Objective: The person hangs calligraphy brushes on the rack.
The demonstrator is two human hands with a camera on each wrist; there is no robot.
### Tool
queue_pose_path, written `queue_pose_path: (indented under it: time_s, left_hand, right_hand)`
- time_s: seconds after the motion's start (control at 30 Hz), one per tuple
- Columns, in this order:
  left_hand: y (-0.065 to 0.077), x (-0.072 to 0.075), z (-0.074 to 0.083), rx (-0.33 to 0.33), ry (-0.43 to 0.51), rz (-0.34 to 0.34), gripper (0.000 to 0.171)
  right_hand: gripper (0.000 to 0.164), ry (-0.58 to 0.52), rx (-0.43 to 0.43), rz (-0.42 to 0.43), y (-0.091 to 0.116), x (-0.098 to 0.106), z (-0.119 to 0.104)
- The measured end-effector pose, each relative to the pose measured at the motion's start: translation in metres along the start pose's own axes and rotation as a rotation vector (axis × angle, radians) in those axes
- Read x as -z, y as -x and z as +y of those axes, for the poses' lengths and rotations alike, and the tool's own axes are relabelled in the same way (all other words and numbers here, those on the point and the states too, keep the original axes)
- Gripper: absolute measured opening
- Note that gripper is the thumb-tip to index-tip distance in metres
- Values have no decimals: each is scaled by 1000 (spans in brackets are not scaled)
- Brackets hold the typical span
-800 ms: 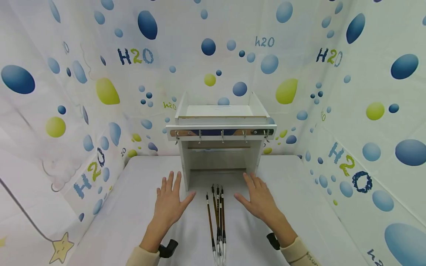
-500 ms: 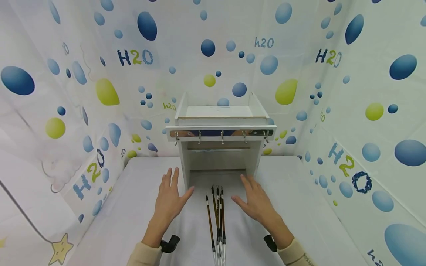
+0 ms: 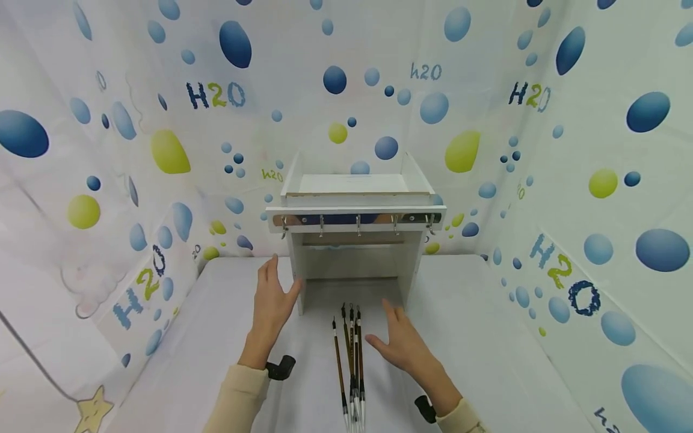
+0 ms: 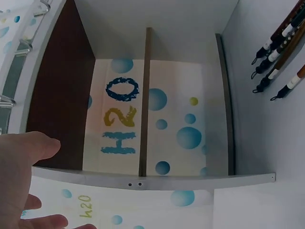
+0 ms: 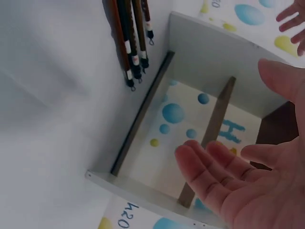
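Several calligraphy brushes [image 3: 352, 361] lie side by side on the white table, brown handles toward the rack, each with a small loop at its end. Behind them stands a white rack [image 3: 357, 264] with a tray top and a row of metal hooks [image 3: 358, 225] along its front rail. My left hand [image 3: 271, 307] is raised near the rack's left side, fingers extended, holding nothing. Right of the brushes my right hand [image 3: 403, 343] hovers with fingers loosely extended, holding nothing. In the right wrist view the brushes [image 5: 131, 43] lie apart from that hand [image 5: 238, 181].
The white table [image 3: 465, 337] extends to both sides of the rack. White curtains [image 3: 373, 36] printed with blue and green spots surround it at the back and sides. Each wrist wears a black camera mount [image 3: 281, 367].
My left hand has moved up and turned more edge-on. The right hand has shifted left and down, closer to the brushes. Brushes and rack stay put; the head view has shifted slightly.
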State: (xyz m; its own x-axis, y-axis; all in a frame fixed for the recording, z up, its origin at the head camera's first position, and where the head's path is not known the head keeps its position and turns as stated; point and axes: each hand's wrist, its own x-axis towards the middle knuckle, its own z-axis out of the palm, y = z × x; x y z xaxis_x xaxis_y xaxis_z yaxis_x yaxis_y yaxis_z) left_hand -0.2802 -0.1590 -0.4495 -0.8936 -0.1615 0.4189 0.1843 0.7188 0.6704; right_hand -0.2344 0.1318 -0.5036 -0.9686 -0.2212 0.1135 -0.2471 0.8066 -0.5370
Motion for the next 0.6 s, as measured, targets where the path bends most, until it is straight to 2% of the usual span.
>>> queue_pose_path:
  time_s: [0.17, 0.4, 0.6]
  left_hand:
    - [-19, -4, -4, 6, 12, 41, 75]
    - [-43, -4, -1, 65, 37, -13, 73]
    - [-58, -9, 6, 62, 45, -20, 70]
  right_hand:
    - [90, -26, -35, -33, 3, -19, 5]
    - [84, -57, -35, -62, 3, -41, 10]
    - [72, -60, -3, -64, 2, -61, 15]
